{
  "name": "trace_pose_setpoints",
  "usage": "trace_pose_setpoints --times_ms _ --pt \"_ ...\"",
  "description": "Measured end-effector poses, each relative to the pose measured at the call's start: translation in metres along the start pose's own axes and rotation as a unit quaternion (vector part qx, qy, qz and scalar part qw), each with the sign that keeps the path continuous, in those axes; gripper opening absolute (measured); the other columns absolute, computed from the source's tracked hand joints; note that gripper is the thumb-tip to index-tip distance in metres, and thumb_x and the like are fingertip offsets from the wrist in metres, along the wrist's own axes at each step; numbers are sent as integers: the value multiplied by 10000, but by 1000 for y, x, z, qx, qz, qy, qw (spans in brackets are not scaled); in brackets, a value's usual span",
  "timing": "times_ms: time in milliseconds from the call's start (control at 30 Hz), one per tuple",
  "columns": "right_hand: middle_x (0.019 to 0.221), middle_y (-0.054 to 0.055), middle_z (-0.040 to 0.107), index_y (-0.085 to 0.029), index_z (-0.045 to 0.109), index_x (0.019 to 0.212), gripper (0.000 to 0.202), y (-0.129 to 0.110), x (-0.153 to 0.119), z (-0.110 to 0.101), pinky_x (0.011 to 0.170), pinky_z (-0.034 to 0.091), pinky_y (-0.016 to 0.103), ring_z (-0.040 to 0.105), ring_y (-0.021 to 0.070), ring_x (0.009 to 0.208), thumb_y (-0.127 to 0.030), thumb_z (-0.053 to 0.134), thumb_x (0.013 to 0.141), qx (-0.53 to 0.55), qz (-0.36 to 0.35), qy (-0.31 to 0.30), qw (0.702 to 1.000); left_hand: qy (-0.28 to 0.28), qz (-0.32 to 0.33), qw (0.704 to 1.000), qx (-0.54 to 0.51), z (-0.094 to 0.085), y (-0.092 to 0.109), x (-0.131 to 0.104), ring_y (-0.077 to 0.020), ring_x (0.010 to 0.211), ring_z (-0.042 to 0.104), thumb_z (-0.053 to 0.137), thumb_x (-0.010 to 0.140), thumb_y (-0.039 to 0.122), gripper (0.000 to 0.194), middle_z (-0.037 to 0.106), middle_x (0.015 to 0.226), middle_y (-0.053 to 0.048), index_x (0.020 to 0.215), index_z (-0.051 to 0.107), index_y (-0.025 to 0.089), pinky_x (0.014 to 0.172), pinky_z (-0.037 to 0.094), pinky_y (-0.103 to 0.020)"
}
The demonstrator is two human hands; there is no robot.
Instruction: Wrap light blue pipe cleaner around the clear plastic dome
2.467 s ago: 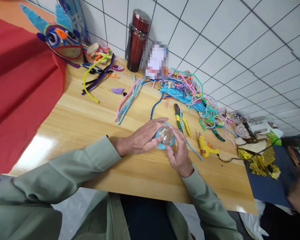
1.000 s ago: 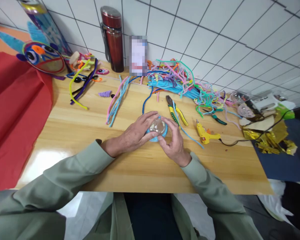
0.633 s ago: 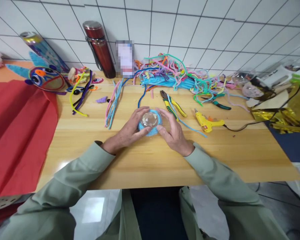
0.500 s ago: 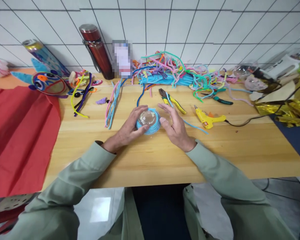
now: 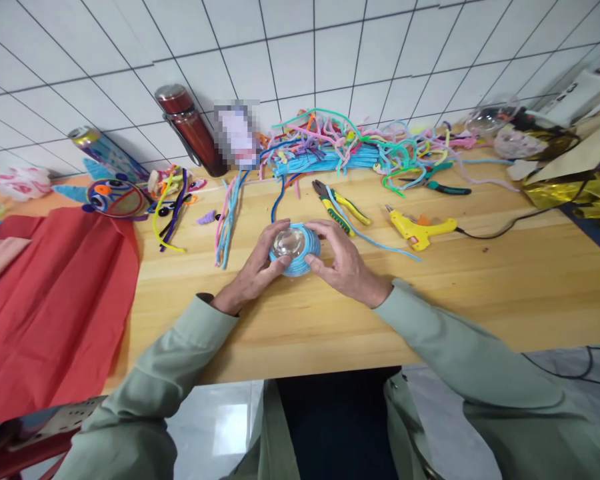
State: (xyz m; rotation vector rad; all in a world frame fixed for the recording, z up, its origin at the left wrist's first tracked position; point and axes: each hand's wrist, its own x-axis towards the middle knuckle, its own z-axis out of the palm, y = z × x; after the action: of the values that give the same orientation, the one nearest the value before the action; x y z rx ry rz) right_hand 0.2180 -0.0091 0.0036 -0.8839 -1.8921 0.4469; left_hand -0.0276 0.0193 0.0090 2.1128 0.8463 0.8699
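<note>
A clear ball wrapped in coils of light blue pipe cleaner [image 5: 298,267] sits between my hands, its bare see-through part facing up. My left hand [image 5: 256,268] curls round its left side, thumb on the near edge. On the other side, my right hand [image 5: 344,264] has its fingers over the far right of the coils and its thumb against the near right. Just beyond lie yellow-and-green pliers [image 5: 341,207] and a loose light blue pipe cleaner [image 5: 380,243]. The ball's underside is hidden.
A yellow glue gun [image 5: 420,232] with a black cord lies to the right. Behind is a heap of coloured pipe cleaners [image 5: 330,157]. A red flask [image 5: 190,130], a can [image 5: 107,153] and a decorated fish-like piece [image 5: 117,197] stand left, near red cloth [image 5: 65,300].
My right hand has closed in from beside the ball and now touches its coils. My left hand keeps its hold. The view has tilted and shifted slightly.
</note>
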Motion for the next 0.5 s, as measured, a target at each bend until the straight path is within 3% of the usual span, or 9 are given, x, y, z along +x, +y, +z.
trace_pose_setpoints --times_ms 333,500 --pt "1505 160 623 -283 491 1522 482 3 0 -4 1193 537 621 600 324 1438 -390 629 1073 -23 -44 -13 999 -2 -20 999 -33 3 0 -1 -368 1643 359 632 1036 629 735 375 1732 -154 1637 381 288 1364 326 -594" --pt "1600 156 523 -316 537 1454 403 6 -4 -6 1191 546 637 519 329 1528 -327 650 1067 -50 -93 -22 994 -8 -22 999 -33 2 3 0 -371 1620 392 650 1030 622 748 393 1710 -161 1637 386 275 1359 341 -587"
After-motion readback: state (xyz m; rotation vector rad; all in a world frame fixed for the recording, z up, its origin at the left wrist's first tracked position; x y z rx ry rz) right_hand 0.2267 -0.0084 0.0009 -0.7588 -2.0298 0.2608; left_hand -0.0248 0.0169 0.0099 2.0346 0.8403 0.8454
